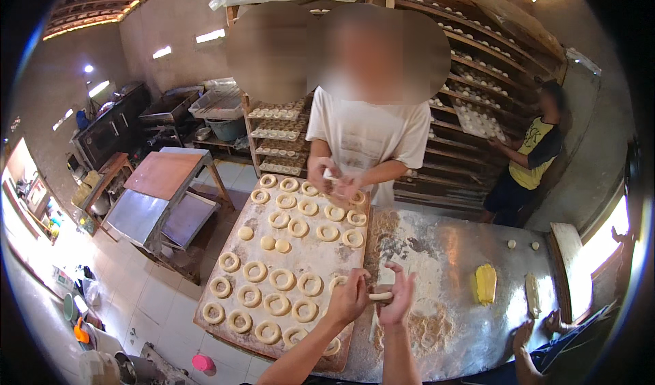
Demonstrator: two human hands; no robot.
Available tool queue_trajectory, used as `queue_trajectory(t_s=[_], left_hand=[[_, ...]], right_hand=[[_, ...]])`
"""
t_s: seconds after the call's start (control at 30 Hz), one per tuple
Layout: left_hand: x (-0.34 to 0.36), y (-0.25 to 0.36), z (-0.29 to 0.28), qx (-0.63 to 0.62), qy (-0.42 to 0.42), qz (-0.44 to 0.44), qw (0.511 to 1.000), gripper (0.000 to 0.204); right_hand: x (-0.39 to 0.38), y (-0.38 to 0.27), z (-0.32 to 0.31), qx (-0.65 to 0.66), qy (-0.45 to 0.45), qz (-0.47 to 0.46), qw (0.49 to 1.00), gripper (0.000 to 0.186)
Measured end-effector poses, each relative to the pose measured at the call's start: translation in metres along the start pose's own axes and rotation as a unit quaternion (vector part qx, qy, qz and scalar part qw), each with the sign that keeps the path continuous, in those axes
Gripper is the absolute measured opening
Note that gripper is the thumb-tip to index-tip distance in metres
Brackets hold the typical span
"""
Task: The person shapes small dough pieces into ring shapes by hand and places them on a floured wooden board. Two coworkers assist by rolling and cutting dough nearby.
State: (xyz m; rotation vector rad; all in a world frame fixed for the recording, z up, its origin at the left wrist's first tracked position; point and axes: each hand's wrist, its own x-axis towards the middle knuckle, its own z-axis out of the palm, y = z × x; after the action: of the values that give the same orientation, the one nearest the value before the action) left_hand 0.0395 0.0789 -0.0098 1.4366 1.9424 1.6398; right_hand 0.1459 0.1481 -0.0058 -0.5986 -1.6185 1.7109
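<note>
Above the right edge of the floured board, my left hand [348, 297] is closed, its fingers curled at one end of a small pale piece of dough [381, 295]. My right hand [397, 295] holds the other end near its palm and thumb, fingers raised and curved. Whether the piece has a hole is hard to see. Many dough rings [282, 280] lie in rows on the board, some partly covered by my left hand and forearm. Between the rows rest three round dough balls [282, 246].
Across the board, a person in a white shirt [368, 132] handles dough. The metal table [471, 337] carries flour and a yellow slab [486, 283]. Another person's hand [524, 335] rests at its right edge. Behind, someone in yellow [535, 143] holds a tray at loaded racks [477, 61].
</note>
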Motion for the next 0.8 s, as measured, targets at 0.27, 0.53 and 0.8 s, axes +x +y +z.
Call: queue_trajectory(t_s=[0.27, 0.53, 0.8], left_hand=[[0.026, -0.029, -0.031, 0.022, -0.066, 0.004, 0.998, 0.019], [0.063, -0.051, -0.042, 0.021, -0.100, 0.037, 0.994, 0.018], [0.083, -0.062, -0.034, 0.014, -0.090, -0.013, 0.996, 0.025]], right_hand=[[0.036, 0.029, 0.025, 0.037, 0.088, -0.031, 0.995, 0.083], [0.071, 0.031, 0.036, 0.097, 0.010, 0.043, 0.994, 0.064], [0.090, 0.046, 0.016, -0.101, 0.012, -0.143, 0.984, 0.066]])
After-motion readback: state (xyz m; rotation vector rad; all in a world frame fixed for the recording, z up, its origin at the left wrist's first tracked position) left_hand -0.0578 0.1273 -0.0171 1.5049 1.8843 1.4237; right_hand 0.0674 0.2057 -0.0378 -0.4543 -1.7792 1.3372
